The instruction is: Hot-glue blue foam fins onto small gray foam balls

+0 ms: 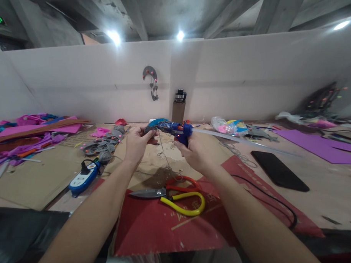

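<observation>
My right hand (191, 151) is wrapped round the handle of a blue hot glue gun (181, 131), with a long clear glue stick (221, 135) running out of its back to the right. The gun's nozzle points left, at a dark grey felt piece (151, 125) pinched in my left hand (139, 143). Whether the nozzle touches the felt I cannot tell. A thin grey yarn (161, 150) hangs from the felt to the table. Below my hands lie scissors (173, 194) with one red and one yellow handle, on red cardboard (149, 230).
A blue-and-white power strip (84, 178) and grey felt pieces (106, 142) lie left, beyond coloured felt scraps (49, 131). A bottle (179, 106) stands at the wall beneath a hanging moon ornament (150, 74). Right are a black phone (279, 170), a black cable (276, 198) and purple sheets (316, 145).
</observation>
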`<state>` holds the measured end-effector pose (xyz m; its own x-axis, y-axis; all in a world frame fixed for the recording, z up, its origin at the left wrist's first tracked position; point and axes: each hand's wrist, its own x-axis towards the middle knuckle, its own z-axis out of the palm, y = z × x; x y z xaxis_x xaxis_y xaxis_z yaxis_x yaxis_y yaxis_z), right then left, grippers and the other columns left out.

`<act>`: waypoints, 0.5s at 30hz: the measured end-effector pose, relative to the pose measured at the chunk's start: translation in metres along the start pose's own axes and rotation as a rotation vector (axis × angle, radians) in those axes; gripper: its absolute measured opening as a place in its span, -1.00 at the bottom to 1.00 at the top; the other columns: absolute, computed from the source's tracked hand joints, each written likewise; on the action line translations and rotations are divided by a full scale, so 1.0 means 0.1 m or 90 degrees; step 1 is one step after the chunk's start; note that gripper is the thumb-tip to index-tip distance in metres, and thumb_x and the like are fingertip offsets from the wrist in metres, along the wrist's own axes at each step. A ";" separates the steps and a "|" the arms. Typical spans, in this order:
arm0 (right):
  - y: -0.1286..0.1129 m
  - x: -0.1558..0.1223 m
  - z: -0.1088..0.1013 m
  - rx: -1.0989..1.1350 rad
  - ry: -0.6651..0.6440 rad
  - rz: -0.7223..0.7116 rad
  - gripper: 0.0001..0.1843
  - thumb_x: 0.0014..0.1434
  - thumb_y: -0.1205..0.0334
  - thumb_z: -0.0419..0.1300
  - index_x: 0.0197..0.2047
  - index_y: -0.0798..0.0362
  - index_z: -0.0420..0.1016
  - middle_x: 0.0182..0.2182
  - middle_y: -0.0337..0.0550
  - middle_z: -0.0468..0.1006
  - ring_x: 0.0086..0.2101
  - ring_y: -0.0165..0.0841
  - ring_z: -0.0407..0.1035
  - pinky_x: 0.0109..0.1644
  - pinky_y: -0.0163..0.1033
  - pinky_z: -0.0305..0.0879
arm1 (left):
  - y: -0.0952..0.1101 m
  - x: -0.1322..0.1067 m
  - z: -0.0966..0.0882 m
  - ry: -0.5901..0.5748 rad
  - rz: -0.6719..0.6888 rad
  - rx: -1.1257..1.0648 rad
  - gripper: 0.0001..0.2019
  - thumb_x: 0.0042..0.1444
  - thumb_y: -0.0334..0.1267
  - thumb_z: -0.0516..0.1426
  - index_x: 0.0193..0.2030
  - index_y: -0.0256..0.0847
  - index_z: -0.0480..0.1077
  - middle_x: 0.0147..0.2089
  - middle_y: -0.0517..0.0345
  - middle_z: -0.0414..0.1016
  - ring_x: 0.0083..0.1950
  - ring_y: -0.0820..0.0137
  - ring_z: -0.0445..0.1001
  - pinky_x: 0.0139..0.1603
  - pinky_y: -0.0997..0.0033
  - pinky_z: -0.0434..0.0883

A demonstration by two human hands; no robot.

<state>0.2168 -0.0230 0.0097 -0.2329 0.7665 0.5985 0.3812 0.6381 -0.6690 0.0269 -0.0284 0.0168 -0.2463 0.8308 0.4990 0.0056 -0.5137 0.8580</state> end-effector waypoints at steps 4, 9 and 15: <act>0.02 0.01 -0.01 0.005 0.003 0.006 -0.78 0.14 0.18 0.09 -0.12 0.00 0.33 -0.44 -0.12 0.44 -0.34 -0.22 0.36 -0.32 -0.18 0.25 | 0.01 0.00 0.00 0.016 0.009 -0.005 -0.72 -0.08 -0.15 0.29 -0.30 -0.32 0.46 -0.34 0.05 0.53 -0.36 0.44 0.49 -0.43 0.49 0.52; 0.02 0.00 -0.01 0.002 -0.011 -0.004 -0.80 0.15 0.17 0.09 -0.15 0.03 0.33 -0.47 -0.13 0.44 -0.37 -0.25 0.36 -0.34 -0.21 0.25 | 0.00 0.00 0.01 0.005 -0.001 0.000 -0.71 -0.08 -0.15 0.29 -0.30 -0.34 0.45 -0.35 0.04 0.52 -0.36 0.43 0.50 -0.44 0.49 0.52; -0.02 0.00 -0.03 -0.005 -0.006 0.001 -0.83 0.15 0.19 0.08 -0.16 0.01 0.31 -0.49 -0.18 0.41 -0.38 -0.27 0.35 -0.36 -0.24 0.23 | 0.01 0.02 0.00 0.020 0.004 -0.021 -0.72 -0.10 -0.16 0.29 -0.31 -0.33 0.45 -0.36 0.07 0.52 -0.37 0.45 0.50 -0.45 0.50 0.51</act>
<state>0.2193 -0.0246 0.0119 -0.2407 0.7681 0.5934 0.3881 0.6366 -0.6665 0.0266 -0.0274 0.0181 -0.2762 0.8207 0.5002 -0.0252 -0.5264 0.8498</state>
